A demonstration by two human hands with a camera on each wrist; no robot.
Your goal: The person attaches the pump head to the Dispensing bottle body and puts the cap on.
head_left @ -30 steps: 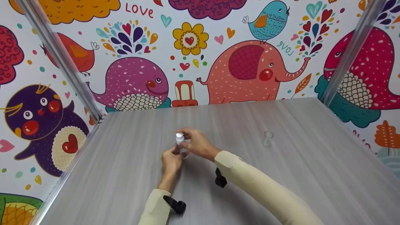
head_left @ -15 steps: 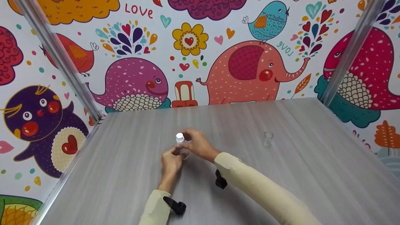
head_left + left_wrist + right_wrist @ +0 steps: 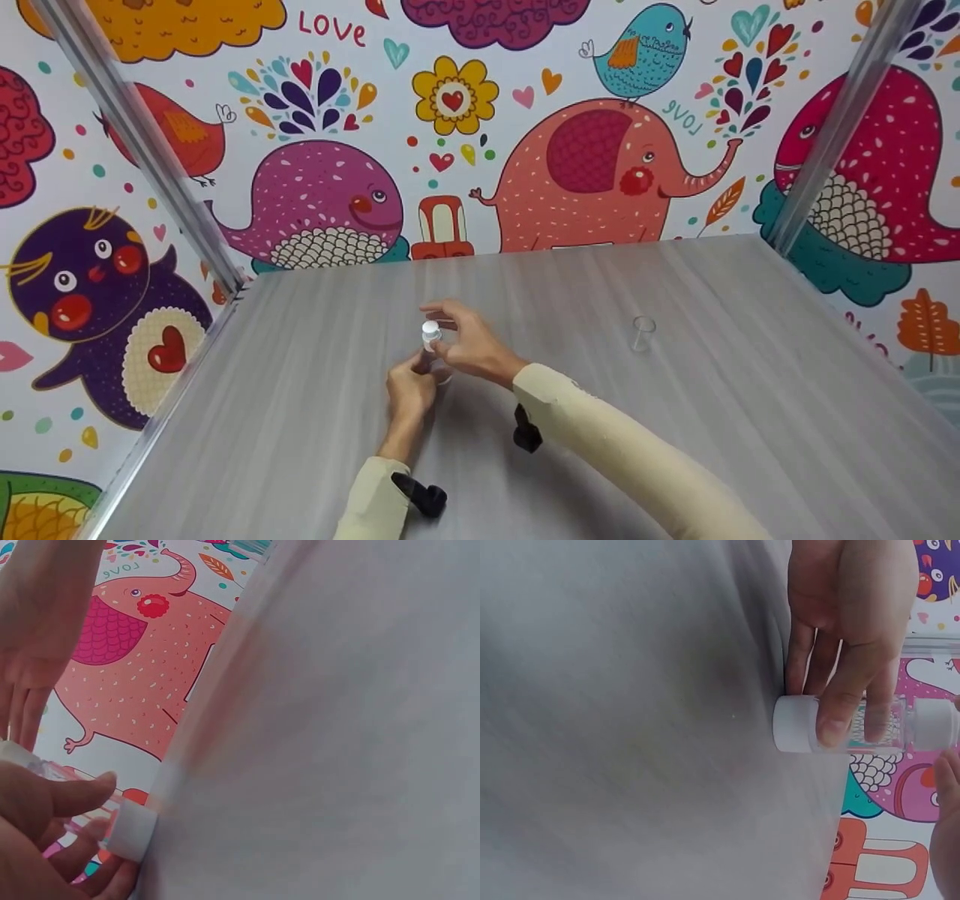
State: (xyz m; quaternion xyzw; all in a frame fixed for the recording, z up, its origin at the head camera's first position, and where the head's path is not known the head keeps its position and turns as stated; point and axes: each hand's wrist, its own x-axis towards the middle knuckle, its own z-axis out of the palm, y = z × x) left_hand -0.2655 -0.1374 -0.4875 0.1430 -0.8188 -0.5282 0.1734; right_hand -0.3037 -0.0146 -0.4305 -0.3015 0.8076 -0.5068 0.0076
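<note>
Around the bottle (image 3: 860, 731), left fingers (image 3: 881, 694) curl; right fingers (image 3: 451, 307) spread beside it.

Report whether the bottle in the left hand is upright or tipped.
Upright: the bottle has its white base against the table and its white top facing up.

I see glossy, clear plastic in the bottle (image 3: 860, 736), matt plastic in its wide end cap (image 3: 793, 724), a smooth wood-grain tabletop (image 3: 300, 405), metal posts (image 3: 154, 142), cloth sleeves (image 3: 622, 442).
</note>
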